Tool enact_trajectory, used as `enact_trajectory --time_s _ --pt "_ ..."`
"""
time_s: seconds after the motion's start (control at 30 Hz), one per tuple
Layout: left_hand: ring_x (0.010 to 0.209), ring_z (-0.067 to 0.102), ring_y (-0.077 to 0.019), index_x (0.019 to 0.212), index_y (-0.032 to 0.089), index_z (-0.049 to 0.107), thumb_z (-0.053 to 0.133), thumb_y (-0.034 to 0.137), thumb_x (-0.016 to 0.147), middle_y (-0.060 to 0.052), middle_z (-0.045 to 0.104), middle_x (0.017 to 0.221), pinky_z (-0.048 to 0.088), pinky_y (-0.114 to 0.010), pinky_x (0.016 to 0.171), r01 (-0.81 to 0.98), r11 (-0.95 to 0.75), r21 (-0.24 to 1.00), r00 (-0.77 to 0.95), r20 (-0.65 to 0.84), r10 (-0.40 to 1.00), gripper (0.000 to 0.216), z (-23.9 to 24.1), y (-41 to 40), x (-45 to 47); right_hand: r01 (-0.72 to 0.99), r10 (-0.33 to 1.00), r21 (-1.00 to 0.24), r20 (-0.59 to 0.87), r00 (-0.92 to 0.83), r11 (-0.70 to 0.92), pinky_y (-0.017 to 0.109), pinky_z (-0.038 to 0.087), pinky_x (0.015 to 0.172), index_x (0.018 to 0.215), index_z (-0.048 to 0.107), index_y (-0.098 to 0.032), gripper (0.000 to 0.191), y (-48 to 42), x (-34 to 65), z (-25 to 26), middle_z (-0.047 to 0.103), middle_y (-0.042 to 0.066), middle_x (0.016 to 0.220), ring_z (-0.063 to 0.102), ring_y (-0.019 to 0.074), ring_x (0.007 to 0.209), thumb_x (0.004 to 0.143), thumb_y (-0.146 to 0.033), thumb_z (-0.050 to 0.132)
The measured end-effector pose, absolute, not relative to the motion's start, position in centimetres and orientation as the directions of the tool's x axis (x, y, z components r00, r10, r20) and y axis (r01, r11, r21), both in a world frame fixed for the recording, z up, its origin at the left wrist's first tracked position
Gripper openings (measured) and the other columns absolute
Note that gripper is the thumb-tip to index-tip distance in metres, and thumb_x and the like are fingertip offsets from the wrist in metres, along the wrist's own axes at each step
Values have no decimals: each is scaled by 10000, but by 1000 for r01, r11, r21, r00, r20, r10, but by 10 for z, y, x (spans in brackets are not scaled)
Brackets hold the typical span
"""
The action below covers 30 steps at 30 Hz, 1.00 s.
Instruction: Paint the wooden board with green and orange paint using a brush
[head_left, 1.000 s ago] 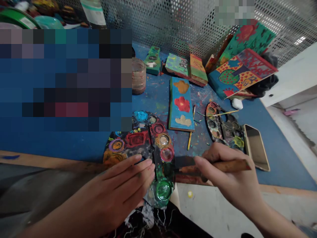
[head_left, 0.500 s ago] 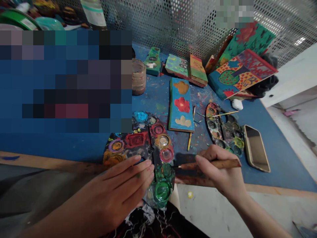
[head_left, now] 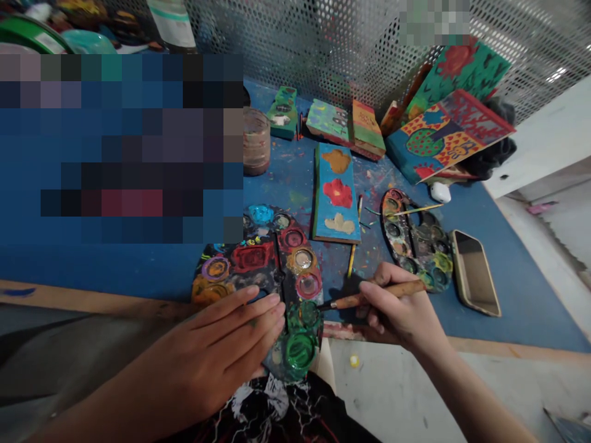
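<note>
While the left hand (head_left: 221, 346) lies flat, the brush (head_left: 347, 301) the right hand (head_left: 391, 309) grips has reached lower-centre paint (head_left: 307, 315) and can likely load.

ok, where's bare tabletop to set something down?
Free: blue tabletop right of the phone; strip left of the large palette, along the wooden edge. Left rear is pixelated, can't tell. Crowded: between that palette and the small palette: right hand, paintbrush, painted block.
</note>
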<state>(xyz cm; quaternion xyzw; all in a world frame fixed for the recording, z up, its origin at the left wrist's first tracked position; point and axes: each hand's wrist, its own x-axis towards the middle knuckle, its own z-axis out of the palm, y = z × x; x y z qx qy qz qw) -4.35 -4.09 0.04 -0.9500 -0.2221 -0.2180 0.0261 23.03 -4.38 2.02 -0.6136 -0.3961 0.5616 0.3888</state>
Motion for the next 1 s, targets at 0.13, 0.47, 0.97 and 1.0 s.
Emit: enact_trajectory --time_s 0.13,0.47,0.97,1.0 --pt "1164 594 -168 1162 134 634 420 167 970 -34 696 1193 216 -347 1195 432 -901 42 804 435 405 289 0 -41 -44 -6 881 -883 -469 -62 -470 151 422 348 652 431 -204 401 -32 235 22 641 -32 503 548 78 361 719 -429 757" --pt "1184 580 -172 1162 129 637 408 152 969 -46 694 1192 208 -351 1197 432 -902 28 811 425 402 300 2 -42 -43 268 974 -963 61 219 0 213 488 356 1030 408 -270 503 -22 220 17 617 -68 662 597 125 426 692 -255 781" --pt "1168 590 -168 1143 131 642 417 185 978 -42 706 1160 219 -348 1194 435 -900 34 810 422 408 285 5 -41 -41 341 959 -923 238 151 175 229 479 403 1256 303 -314 328 -28 196 14 512 -21 803 523 99 479 956 -280 431" --pt "1171 588 -170 1146 131 640 423 186 975 -44 704 1165 222 -348 1192 431 -902 31 814 418 404 282 5 -41 -41 338 958 -926 234 163 169 228 474 401 1257 299 -317 326 -27 197 12 508 -23 795 518 99 474 959 -282 425"
